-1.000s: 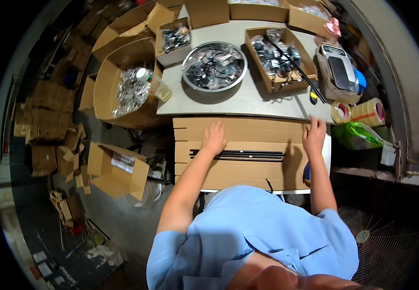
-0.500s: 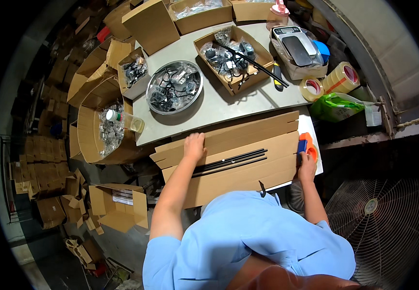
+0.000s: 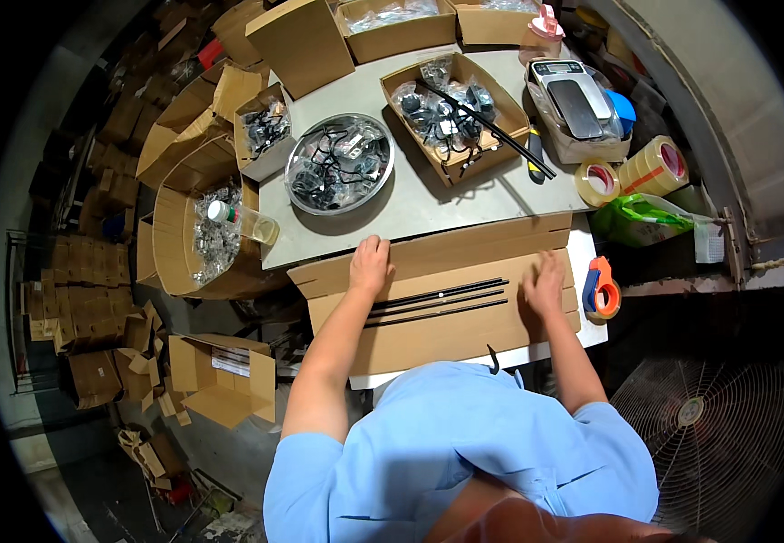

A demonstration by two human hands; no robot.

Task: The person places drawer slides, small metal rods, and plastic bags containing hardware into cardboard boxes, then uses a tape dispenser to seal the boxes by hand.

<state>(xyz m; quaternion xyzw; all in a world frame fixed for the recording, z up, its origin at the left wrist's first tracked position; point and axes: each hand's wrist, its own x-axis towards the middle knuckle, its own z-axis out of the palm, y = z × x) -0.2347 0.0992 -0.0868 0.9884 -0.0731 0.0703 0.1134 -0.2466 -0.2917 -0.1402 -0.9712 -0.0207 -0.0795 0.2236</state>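
Resting L hand (image 3: 371, 265) on cardboard (image 3: 464, 335), R hand (image 3: 546, 281) nr R edge (image 3: 574, 288), table (image 3: 594, 334) beyond.

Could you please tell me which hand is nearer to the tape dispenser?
Right. The right hand is over the cardboard, just left of the tape dispenser; the left hand is farther left, at the cardboard's far side.

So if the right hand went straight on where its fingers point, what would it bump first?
Probably the far cardboard flap, just ahead of the right hand. I can't tell how high the hand is, so it might pass over.
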